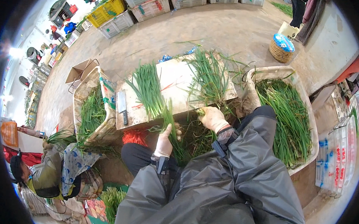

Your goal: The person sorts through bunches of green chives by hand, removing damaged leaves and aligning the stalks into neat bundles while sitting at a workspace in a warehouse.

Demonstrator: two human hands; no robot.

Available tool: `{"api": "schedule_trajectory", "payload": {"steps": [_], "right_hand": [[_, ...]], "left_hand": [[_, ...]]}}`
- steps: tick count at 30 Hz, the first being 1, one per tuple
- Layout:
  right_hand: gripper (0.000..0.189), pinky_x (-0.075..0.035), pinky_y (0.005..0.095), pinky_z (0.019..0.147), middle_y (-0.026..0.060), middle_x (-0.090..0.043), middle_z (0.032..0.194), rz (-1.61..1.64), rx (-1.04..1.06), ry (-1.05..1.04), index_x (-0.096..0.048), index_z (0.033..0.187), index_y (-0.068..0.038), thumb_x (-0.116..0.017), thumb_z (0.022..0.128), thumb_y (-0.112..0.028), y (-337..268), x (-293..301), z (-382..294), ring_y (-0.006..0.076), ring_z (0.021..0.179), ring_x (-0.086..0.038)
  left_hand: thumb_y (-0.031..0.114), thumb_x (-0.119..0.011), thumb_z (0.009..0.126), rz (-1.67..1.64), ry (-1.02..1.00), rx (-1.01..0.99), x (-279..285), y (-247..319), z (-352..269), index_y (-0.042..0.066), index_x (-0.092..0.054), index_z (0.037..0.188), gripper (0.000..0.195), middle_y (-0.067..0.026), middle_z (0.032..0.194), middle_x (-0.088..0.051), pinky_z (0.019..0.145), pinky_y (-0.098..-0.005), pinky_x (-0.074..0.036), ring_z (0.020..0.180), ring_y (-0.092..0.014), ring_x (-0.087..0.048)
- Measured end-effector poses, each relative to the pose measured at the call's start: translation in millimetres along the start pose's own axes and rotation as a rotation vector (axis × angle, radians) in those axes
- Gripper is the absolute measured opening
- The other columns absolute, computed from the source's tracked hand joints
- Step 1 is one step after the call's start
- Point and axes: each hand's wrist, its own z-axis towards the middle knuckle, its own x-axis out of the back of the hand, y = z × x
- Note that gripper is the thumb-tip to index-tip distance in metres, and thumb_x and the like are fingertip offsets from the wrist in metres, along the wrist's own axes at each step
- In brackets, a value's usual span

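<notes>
My left hand (164, 142), in a pale glove, is wrapped around a small bunch of garlic chives (173, 138), held at the front of the white work board (177, 75). My gloved right hand (213, 118) is by the board's front edge, fingers closed on pale plant bits (200, 112). A neat bundle of chives (147, 88) lies on the board's left half, and a looser heap of chives (209, 76) covers the right. A kitchen knife (122, 105) with a black handle rests along the left edge.
Chives fill a large white crate (306, 107) at my right and partly fill a smaller crate (76, 108) at left. Red ties (134, 137) hang below the board. A co-worker (45, 169) sits at lower left. Stacked crates (150, 8) stand across the floor.
</notes>
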Motion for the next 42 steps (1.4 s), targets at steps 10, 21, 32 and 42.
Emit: {"api": "schedule_trajectory", "payload": {"steps": [10, 21, 32, 42], "right_hand": [[0.03, -0.044, 0.0232, 0.049, -0.0002, -0.069, 0.083, 1.119, 0.128, -0.163, -0.071, 0.116, -0.002, -0.077, 0.093, -0.02, -23.5, 0.3, -6.8, 0.0057, 0.055, -0.051], [0.031, -0.056, 0.0358, 0.08, 0.0138, -0.076, 0.094, 0.697, -0.053, 0.24, -0.074, 0.106, -0.001, -0.075, 0.088, -0.026, 13.3, -8.0, 16.3, 0.0256, 0.085, -0.072], [0.034, -0.055, 0.0425, 0.092, 0.0137, -0.076, 0.102, 0.342, -0.205, 0.097, -0.072, 0.123, -0.014, -0.062, 0.092, -0.026, 65.0, -16.2, 31.4, 0.0368, 0.102, -0.071], [0.023, -0.048, 0.0243, 0.05, 0.0013, -0.072, 0.095, 1.215, 0.121, -0.248, -0.071, 0.113, -0.004, -0.075, 0.092, -0.012, -16.5, 9.3, -6.2, 0.0086, 0.063, -0.059]], "left_hand": [[0.036, -0.063, 0.101, 0.01, -0.151, 0.113, -27.0, -13.1, -3.5, 0.004, -0.063, 0.118, 0.036, -0.0097, 0.091, -0.069, 0.058, -0.0283, -0.049, 0.069, -0.016, -0.064], [0.046, -0.057, 0.103, -0.064, -0.125, 0.139, -35.4, -8.7, -8.2, 0.0, -0.063, 0.118, 0.049, -0.011, 0.094, -0.068, 0.054, -0.0264, -0.05, 0.077, -0.018, -0.067], [0.048, -0.057, 0.102, -0.076, -0.203, 0.155, -34.0, -2.7, -7.9, -0.001, -0.064, 0.118, 0.052, -0.0132, 0.089, -0.071, 0.056, -0.0292, -0.054, 0.072, -0.02, -0.069], [0.045, -0.06, 0.1, 0.039, -0.14, 0.204, -26.7, -4.4, -8.9, 0.006, -0.064, 0.119, 0.044, -0.0107, 0.092, -0.071, 0.062, -0.0342, -0.057, 0.076, -0.023, -0.07]]}}
